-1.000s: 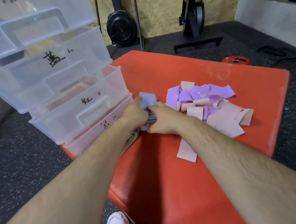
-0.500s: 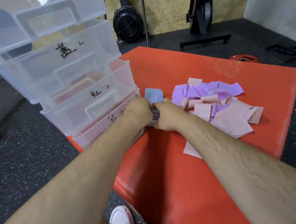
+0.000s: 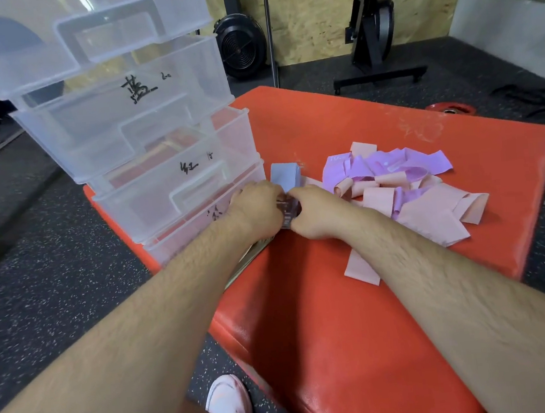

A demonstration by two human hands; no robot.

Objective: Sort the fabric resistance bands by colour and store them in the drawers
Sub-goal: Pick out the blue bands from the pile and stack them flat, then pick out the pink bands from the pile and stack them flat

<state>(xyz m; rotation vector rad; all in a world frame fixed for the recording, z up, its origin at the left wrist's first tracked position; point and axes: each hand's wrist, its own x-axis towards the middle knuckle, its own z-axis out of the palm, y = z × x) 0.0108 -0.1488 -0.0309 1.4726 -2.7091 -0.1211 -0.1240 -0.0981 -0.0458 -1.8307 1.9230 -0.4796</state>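
Both hands meet near the surface's left edge. The left hand [image 3: 258, 207] and the right hand [image 3: 315, 212] press in from either side with fingers curled round a stack of folded blue-grey fabric resistance bands [image 3: 285, 175]. The fingertips themselves are hidden. The stack's layered edges show dark in the narrow gap between the knuckles. Its flat blue-grey end sticks out beyond the hands, so the long axis runs away from the person toward the surface's far edge.

The red padded vinyl surface [image 3: 340, 299] carries a tower of clear plastic drawers [image 3: 143, 125] at its far left corner, and the left hand is just beside the lowest drawer front. Handwritten black labels mark the drawer fronts. Toward the right edge lies a loose pile of pink and lilac fabric bands [image 3: 413, 192], overlapping in several directions. A single pink band [image 3: 362, 269] lies flat beside the right forearm. A beige strap [image 3: 252, 255] shows under the left forearm at the left edge.

Around the surface are a dark speckled rubber floor [image 3: 56, 293], chipboard wall panels [image 3: 306, 20], a round black fan [image 3: 241, 49], a black exercise machine [image 3: 374, 30] and a red weight plate [image 3: 450, 110] on the floor. A pale pink shoe [image 3: 229, 407] stands on the floor below.
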